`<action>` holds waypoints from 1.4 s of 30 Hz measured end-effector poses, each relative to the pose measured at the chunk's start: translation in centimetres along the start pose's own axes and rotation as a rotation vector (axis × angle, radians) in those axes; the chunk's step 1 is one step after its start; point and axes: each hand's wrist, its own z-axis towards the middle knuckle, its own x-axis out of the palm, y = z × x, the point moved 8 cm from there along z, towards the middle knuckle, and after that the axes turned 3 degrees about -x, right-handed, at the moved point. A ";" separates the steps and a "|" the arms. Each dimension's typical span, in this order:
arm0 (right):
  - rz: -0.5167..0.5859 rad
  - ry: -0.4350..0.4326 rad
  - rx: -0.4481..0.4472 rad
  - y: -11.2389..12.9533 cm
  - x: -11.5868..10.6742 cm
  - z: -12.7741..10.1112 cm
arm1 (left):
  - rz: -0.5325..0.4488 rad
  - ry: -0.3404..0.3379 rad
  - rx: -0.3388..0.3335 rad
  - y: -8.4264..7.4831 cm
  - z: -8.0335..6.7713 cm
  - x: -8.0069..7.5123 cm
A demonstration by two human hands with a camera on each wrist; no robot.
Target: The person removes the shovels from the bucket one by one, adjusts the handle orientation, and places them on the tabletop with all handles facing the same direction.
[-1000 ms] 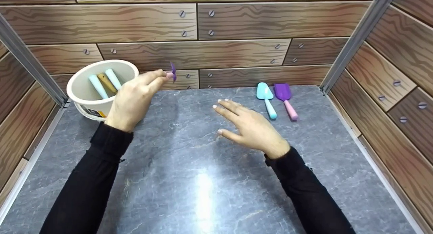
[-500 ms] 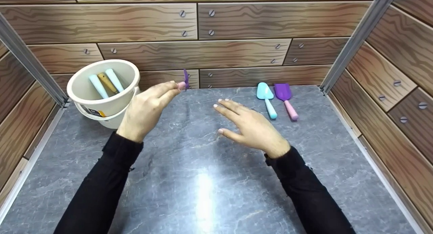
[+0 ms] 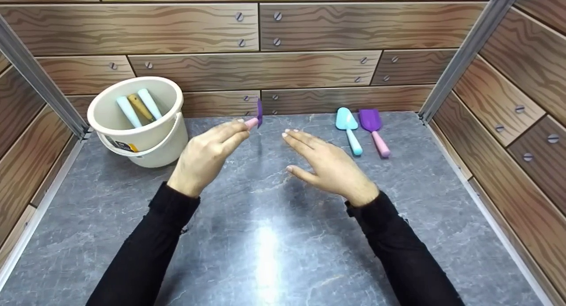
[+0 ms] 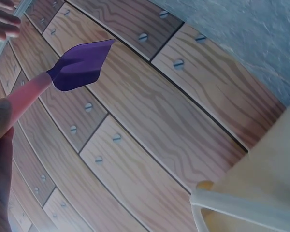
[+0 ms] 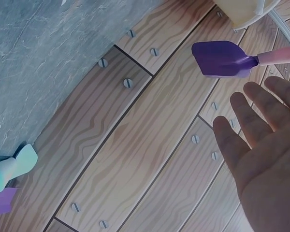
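Left hand point(image 3: 201, 158) pinches the pink handle of a small purple shovel point(image 3: 259, 113) at mid-frame, blade raised clear of the grey table point(image 3: 265, 235), probably so the open, empty right hand point(image 3: 329, 164) just right of it can receive it. The cream bucket point(image 3: 152, 144) at upper left holds three handles upright; its dark-and-orange label is unreadable.
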 end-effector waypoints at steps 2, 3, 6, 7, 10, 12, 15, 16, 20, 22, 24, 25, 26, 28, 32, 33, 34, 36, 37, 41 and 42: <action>0.001 -0.008 -0.001 0.0 0.0 0.0 | -0.002 -0.008 0.009 -0.4 -0.1 0.1; 0.003 -0.011 -0.002 0.0 0.0 0.0 | 0.000 -0.012 0.015 -0.6 -0.1 0.1; 0.009 -0.016 -0.006 0.0 0.0 0.0 | 0.002 -0.026 0.042 -1.3 -0.2 0.2; 0.013 -0.018 -0.008 0.0 0.1 0.0 | -0.002 -0.029 0.051 -1.5 -0.2 0.2; 0.029 -0.025 -0.009 0.0 0.1 0.0 | -0.017 -0.040 0.069 -2.1 -0.4 0.3; 0.044 -0.032 -0.010 0.0 0.2 0.0 | -0.027 -0.038 0.074 -2.4 -0.5 0.5; 0.078 -0.045 -0.016 0.1 0.3 0.1 | -0.030 -0.030 0.081 -2.9 -0.7 0.8; 0.091 -0.054 -0.022 0.1 0.3 0.1 | -0.030 -0.029 0.084 -3.1 -0.8 0.9; 0.138 -0.103 -0.063 0.5 0.2 0.2 | -0.025 -0.026 0.106 -3.9 -1.2 1.3; 0.149 -0.130 -0.087 0.8 0.1 0.2 | -0.020 -0.032 0.120 -4.3 -1.4 1.5; 0.153 -0.155 -0.106 1.0 0.1 0.2 | -0.016 -0.037 0.134 -4.6 -1.7 1.7; 0.154 -0.167 -0.114 1.1 0.1 0.3 | -0.013 -0.042 0.140 -4.8 -1.8 1.8; 0.155 -0.179 -0.123 1.2 0.1 0.3 | -0.010 -0.046 0.147 -5.0 -1.9 1.9; 0.159 -0.202 -0.137 1.3 0.2 0.3 | -0.004 -0.046 0.156 -5.3 -2.1 2.0; 0.179 -0.244 -0.154 1.4 0.4 0.4 | -0.007 -0.048 0.172 -6.1 -2.3 2.4; 0.186 -0.254 -0.157 1.4 0.4 0.5 | -0.007 -0.050 0.177 -6.3 -2.4 2.4; 0.193 -0.265 -0.160 1.4 0.5 0.5 | -0.011 -0.054 0.183 -6.5 -2.5 2.5; 0.208 -0.282 -0.168 1.4 0.5 0.5 | -0.013 -0.059 0.193 -6.8 -2.6 2.6; 0.214 -0.289 -0.172 1.4 0.5 0.5 | -0.014 -0.061 0.195 -7.0 -2.6 2.7; 0.234 -0.295 -0.183 1.4 0.8 0.6 | -0.044 -0.064 0.190 -7.1 -2.7 2.9; 0.235 -0.292 -0.185 1.4 0.8 0.6 | -0.050 -0.062 0.187 -7.1 -2.8 2.9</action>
